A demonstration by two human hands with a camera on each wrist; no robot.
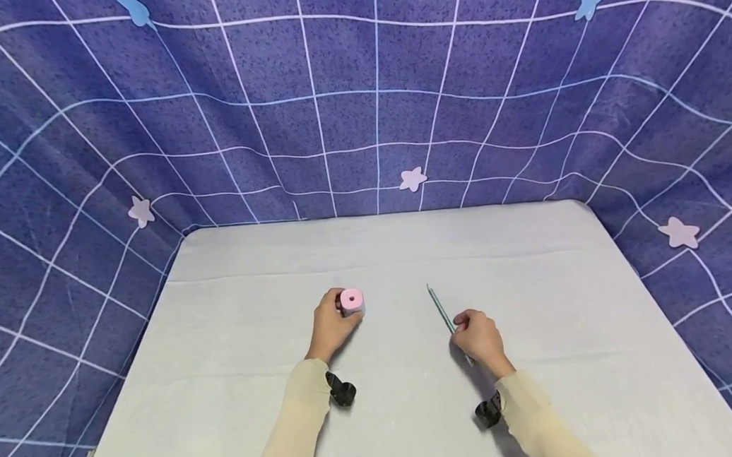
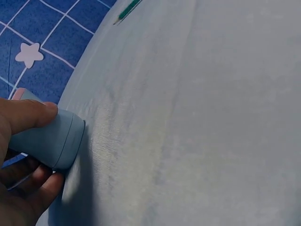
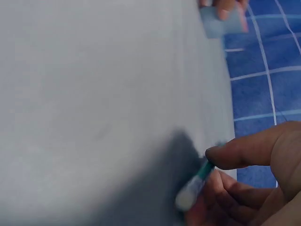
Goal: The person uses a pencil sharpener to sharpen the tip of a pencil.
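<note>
Near the middle of the pale table (image 1: 394, 410), a person's left hand (image 1: 333, 328) grips a small pink-topped blue block (image 1: 352, 305), thumb on one side and fingers on the other; the block is held upright at about one o'clock from the palm, a dark hole in its top. Between three and four o'clock from it, well apart, the right hand (image 1: 479, 337) pinches a green pencil (image 1: 441, 309) between thumb and fingers, its point aimed toward eleven o'clock, its whitish end toward five. Toward twelve, behind the table, hangs a blue gridded cloth (image 1: 346, 125) with stars (image 1: 412, 179).
</note>
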